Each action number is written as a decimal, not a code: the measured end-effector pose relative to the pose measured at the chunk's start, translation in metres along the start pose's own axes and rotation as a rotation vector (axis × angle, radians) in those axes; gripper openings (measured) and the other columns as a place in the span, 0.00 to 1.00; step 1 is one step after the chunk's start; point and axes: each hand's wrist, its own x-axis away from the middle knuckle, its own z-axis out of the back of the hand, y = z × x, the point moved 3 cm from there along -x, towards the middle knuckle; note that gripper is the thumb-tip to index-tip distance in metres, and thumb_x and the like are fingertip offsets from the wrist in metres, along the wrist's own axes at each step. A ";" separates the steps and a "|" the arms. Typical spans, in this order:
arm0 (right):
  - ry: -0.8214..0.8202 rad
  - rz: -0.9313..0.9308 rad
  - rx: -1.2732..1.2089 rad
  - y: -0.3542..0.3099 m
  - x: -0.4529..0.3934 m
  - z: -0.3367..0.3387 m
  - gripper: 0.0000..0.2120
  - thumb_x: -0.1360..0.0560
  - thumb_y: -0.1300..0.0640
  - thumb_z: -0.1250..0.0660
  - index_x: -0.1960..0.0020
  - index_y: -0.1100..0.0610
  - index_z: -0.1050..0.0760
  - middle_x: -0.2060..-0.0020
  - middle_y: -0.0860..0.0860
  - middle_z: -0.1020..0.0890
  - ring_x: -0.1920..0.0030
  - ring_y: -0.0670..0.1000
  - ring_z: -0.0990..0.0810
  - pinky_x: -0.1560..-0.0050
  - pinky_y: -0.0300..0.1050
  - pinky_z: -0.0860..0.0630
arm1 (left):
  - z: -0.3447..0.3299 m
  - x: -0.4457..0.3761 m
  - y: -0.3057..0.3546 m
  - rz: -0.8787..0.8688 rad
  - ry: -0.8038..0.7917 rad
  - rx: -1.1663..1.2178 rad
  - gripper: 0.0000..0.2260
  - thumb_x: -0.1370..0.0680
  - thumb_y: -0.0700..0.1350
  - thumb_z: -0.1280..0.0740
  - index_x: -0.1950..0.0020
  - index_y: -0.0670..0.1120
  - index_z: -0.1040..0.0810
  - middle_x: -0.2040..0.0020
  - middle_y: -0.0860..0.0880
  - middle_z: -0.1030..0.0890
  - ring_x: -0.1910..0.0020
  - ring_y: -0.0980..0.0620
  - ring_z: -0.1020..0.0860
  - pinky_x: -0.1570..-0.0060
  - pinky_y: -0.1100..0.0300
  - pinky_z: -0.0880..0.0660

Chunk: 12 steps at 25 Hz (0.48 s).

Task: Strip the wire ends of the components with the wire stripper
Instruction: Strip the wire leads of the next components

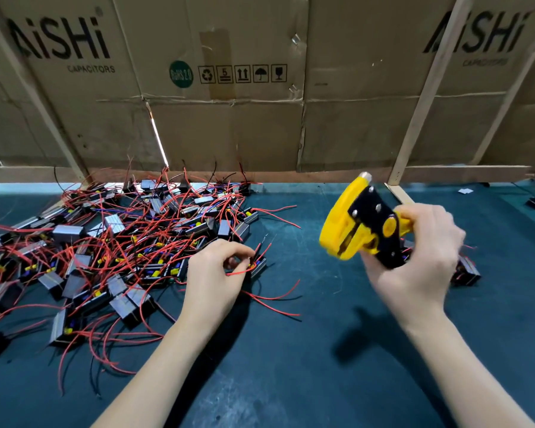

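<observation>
Picking the next piece is where this looks to be at: left hand [212, 273] pinches a red wire [240, 272] of a component [258, 264] lying on the green mat [306, 366], just at the pile's [112, 242] 3 o'clock edge. Right hand [420, 257] is wrapped around the handles of the yellow wire stripper [354, 225], held up off the mat, over at 3 o'clock from the left hand. Next move, I'd guess: lift that wire end and feed it into the stripper's mouth, lined up straight before squeezing.
</observation>
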 end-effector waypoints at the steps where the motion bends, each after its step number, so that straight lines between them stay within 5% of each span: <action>1: -0.061 0.006 -0.107 -0.010 0.005 -0.005 0.12 0.33 0.53 0.32 0.54 0.60 0.25 0.58 0.47 0.26 0.59 0.50 0.30 0.54 0.48 0.37 | 0.001 0.000 0.002 -0.041 0.016 0.010 0.09 0.29 0.31 0.26 0.56 0.45 0.15 0.60 0.52 0.18 0.64 0.56 0.23 0.58 0.71 0.29; 5: -0.557 -0.245 -0.530 -0.039 0.034 -0.038 0.09 0.28 0.45 0.32 0.59 0.47 0.30 0.67 0.45 0.28 0.65 0.48 0.31 0.62 0.44 0.33 | 0.008 -0.001 0.006 -0.065 0.054 0.162 0.03 0.24 0.41 0.29 0.54 0.46 0.15 0.57 0.55 0.16 0.57 0.57 0.20 0.54 0.67 0.27; 8: -0.627 -0.352 -0.591 -0.032 0.047 -0.046 0.19 0.27 0.37 0.36 0.59 0.54 0.25 0.65 0.54 0.22 0.64 0.56 0.26 0.58 0.52 0.28 | 0.006 -0.006 -0.001 0.167 -0.163 0.427 0.11 0.23 0.51 0.33 0.51 0.45 0.16 0.58 0.51 0.15 0.59 0.55 0.18 0.54 0.65 0.24; 12: -0.657 -0.507 -0.606 -0.020 0.048 -0.049 0.30 0.29 0.31 0.38 0.56 0.60 0.23 0.61 0.61 0.19 0.56 0.63 0.21 0.51 0.64 0.24 | -0.007 0.001 -0.001 0.076 -0.354 0.130 0.03 0.25 0.42 0.27 0.52 0.44 0.15 0.59 0.52 0.15 0.59 0.55 0.19 0.55 0.68 0.26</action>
